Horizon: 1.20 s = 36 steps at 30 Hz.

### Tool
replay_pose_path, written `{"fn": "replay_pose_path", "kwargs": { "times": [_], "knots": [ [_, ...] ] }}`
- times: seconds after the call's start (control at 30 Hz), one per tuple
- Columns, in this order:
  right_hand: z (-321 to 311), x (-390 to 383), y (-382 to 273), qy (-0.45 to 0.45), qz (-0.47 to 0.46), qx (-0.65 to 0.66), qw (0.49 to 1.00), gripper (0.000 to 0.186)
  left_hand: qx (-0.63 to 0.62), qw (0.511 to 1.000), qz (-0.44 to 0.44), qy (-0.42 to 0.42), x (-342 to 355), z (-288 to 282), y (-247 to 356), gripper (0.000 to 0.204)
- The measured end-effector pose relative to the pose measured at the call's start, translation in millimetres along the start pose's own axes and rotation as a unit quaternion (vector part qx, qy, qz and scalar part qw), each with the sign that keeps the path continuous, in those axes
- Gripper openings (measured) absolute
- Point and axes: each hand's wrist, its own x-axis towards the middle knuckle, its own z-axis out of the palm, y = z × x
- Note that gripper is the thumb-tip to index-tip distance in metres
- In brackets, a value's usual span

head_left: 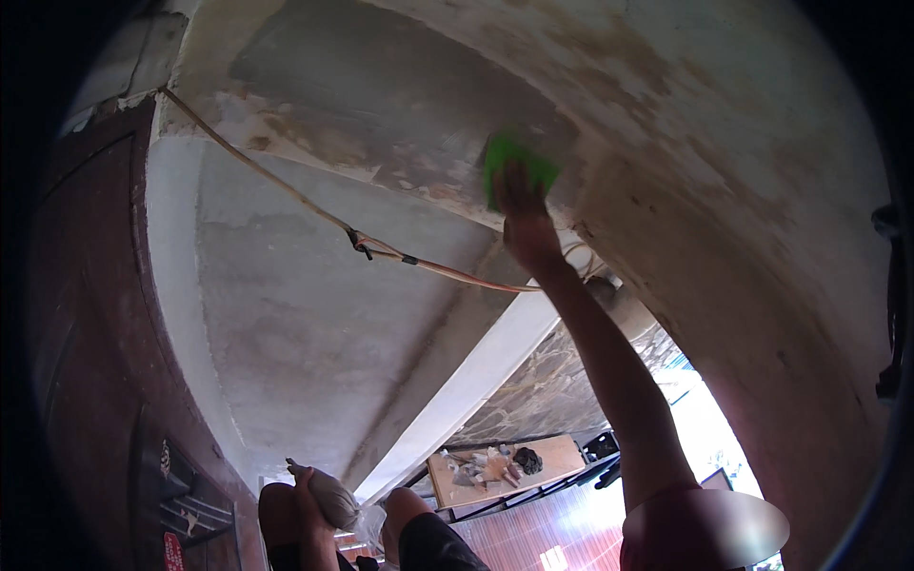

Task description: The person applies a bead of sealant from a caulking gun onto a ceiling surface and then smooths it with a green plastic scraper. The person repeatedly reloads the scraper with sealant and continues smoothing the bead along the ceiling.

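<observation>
The fingers (511, 183) of the right hand (524, 224) lie spread and flat over a green sponge (514, 164), pressing it against the stained plaster ceiling (400, 86), right at the edge where the flat patch meets a lower beam (743, 238). The arm runs straight up from the lower right of the view. Just below the wrist a cord (314, 211) crosses the ceiling, knotted near its middle. To the left of the sponge the ceiling is open plaster as far as the dark red wall (86, 314). The left hand (309, 504), low at the bottom edge, is clenched around a small tied sack (333, 497). Far below lies a board (500, 466) with scraps on it.
</observation>
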Motion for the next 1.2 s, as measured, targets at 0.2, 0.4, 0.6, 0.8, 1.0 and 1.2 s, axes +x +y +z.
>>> {"fn": "replay_pose_path", "kwargs": {
  "times": [0.2,0.4,0.6,0.8,1.0,1.2],
  "knots": [
    [-45,-46,-38,-0.091,0.035,0.187,0.977,0.07,-0.005,1.0,-0.02,0.008,5,-6,-1,0.026],
    [-76,5,15,0.1,0.029,0.139,0.985,0.061,-0.004,1.0,-0.018,-0.016,-11,3,3,0.027],
    [-36,53,44,0.074,0.029,0.02,0.997,0.069,-0.007,0.999,-0.043,-0.012,-18,14,8,0.028],
    [5,-1,-1,0.0,-0.011,0.025,1.0,0.079,0.008,1.0,0.017,0.009,-17,15,10,0.028],
    [-40,-48,-38,-0.142,0.064,0.25,0.956,0.069,-0.004,1.0,-0.017,-0.008,-9,10,2,0.026],
    [-88,-9,4,0.079,0.08,0.216,0.97,0.048,0.01,1.0,-0.022,-0.012,-1,6,-3,0.028]
  ]
}}
